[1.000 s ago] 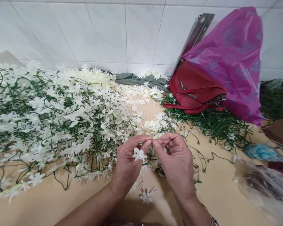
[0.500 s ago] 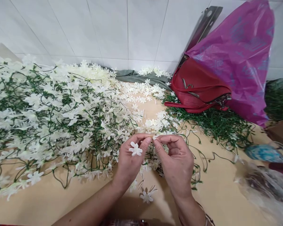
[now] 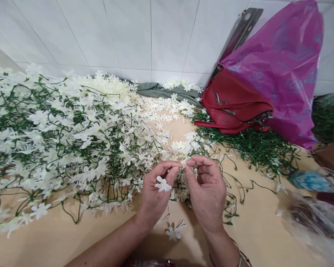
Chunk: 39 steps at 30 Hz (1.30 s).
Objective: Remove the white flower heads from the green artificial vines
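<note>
My left hand (image 3: 157,189) is closed, thumb and forefinger pinched together at the tips. A white artificial flower (image 3: 163,184) sticks out of its fingers, petals facing up. My right hand (image 3: 208,189) is also in a pinch, its fingertips meeting those of the left. Between the two sets of fingertips shows a small white flower piece (image 3: 183,162), mostly covered by the fingers. Just beyond the hands are loose white blossoms (image 3: 183,147). One loose white flower (image 3: 173,233) lies on the table below, between my forearms.
A large heap of white flowers on green stems (image 3: 72,129) covers the left side. To the right, a red handbag (image 3: 236,100) rests on green stems (image 3: 258,146), beside a purple plastic bag (image 3: 292,66). Clear plastic wrapping (image 3: 317,226) lies at the right edge. A tiled wall (image 3: 172,37) stands behind.
The flower in my left hand has tipped upward and shifted slightly right. My left hand has moved a little right, and more of the white piece shows at the fingertips.
</note>
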Each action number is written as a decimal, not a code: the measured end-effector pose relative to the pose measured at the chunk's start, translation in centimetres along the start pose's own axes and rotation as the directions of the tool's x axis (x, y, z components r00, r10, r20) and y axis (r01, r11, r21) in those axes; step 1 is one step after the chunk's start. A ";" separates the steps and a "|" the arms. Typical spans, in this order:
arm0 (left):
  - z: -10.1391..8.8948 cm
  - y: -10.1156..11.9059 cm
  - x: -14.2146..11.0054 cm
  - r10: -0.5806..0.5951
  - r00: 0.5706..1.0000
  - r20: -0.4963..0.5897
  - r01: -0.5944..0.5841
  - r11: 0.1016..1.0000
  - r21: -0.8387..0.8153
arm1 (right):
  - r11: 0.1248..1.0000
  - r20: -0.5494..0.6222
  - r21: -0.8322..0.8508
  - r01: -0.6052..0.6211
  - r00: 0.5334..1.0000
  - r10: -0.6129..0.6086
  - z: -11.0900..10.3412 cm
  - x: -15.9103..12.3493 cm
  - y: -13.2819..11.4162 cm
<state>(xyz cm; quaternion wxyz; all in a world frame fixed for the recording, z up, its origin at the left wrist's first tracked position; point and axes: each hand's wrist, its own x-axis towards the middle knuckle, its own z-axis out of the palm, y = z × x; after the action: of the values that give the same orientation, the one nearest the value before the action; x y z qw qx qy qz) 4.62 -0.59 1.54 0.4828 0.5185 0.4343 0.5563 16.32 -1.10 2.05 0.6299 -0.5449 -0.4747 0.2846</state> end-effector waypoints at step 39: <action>-0.8 0.2 2.7 -0.042 0.999 0.012 0.040 0.991 0.126 | 0.885 0.521 0.332 -0.326 0.846 0.116 -1.0 0.5 0.3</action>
<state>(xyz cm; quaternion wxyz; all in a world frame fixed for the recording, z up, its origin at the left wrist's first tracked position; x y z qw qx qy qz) 3.80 2.03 2.06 0.4638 0.5431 0.4755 0.5137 17.50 -1.02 1.91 0.5516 -0.3637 -0.4800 0.5771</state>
